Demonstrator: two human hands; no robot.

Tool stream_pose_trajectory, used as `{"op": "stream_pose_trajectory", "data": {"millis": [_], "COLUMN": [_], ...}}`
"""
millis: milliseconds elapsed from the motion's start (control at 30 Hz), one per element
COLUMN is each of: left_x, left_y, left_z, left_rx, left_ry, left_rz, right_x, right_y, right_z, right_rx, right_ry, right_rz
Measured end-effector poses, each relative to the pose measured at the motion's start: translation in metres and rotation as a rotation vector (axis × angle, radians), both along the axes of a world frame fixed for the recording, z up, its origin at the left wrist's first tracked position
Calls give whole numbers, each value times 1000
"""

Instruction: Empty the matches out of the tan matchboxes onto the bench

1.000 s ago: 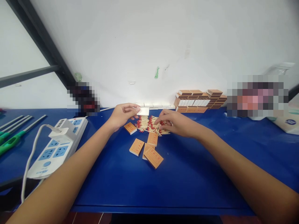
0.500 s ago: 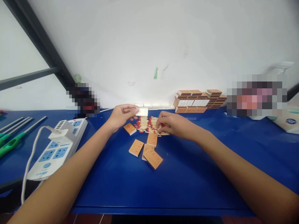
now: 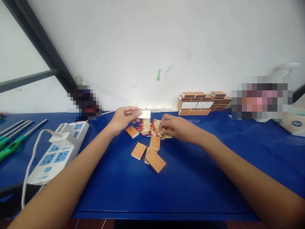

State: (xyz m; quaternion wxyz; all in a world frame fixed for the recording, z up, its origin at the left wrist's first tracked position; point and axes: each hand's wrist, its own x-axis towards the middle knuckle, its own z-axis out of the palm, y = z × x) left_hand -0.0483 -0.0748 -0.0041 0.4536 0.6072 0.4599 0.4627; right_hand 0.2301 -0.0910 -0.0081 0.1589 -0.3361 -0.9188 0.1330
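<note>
My left hand (image 3: pixel 125 119) pinches a small white matchbox tray (image 3: pixel 145 114) between thumb and fingers, just behind a pile of red-tipped matches (image 3: pixel 144 126). At the right side of that pile is my right hand (image 3: pixel 172 126), its fingers bent down and pinched on matches; how many is hidden. An orange matchbox (image 3: pixel 132 131) lies below my left hand. Nearer to me, several more orange matchboxes lie loosely, one matchbox (image 3: pixel 155 161) resting at a slant on another.
White trays (image 3: pixel 162 110) line the foot of the wall. Stacked matchboxes (image 3: pixel 201 105) stand to their right. On the left are a power strip (image 3: pixel 63 152) with a white cable and several green-handled tools (image 3: pixel 14 147). A white packet (image 3: pixel 295 121) lies far right on the blue table (image 3: pixel 190 190).
Almost nothing differs. Both hands hold their places, with my right fingers shifting only slightly among the matches.
</note>
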Motion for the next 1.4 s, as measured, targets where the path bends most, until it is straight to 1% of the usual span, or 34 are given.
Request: {"op": "stream_pose_trajectory", "data": {"millis": [233, 367, 500, 633, 733, 833, 1000, 1167, 1300, 1400], "left_x": [0, 0, 0, 1, 0, 0, 1, 1, 1, 1], "left_y": [0, 1, 1, 1, 1, 1, 1, 1, 0, 0], "left_z": [-1, -2, -2, -2, -1, -1, -2, -2, 0, 0], "left_rx": [10, 14, 14, 7, 1, -2, -1, 2, -6, -10], "left_ry": [-9, -9, -16, -21, -24, -23, -13, -18, -14, -9], "left_rz": [-6, -14, -6, -1, 0, 6, 5, 3, 12, 19], "right_x": [1, 3, 4, -4, -11, -12, -2, 7, 6, 4], "right_y": [1, 5, 13, 15, 13, 11, 9, 3, 2, 4], "right_z": [5, 4, -3, -12, -16, -15, -2, 11, 9, 5], "right_rx": [-48, -21, 52, 113, 102, 72, 56, -27, -97, -111], "right_ry": [71, 142, 223, 276, 251, 213, 187, 86, 18, 2], "right_rz": [16, -60, -164, -196, -176, -161, -157, -81, -68, -64]}}
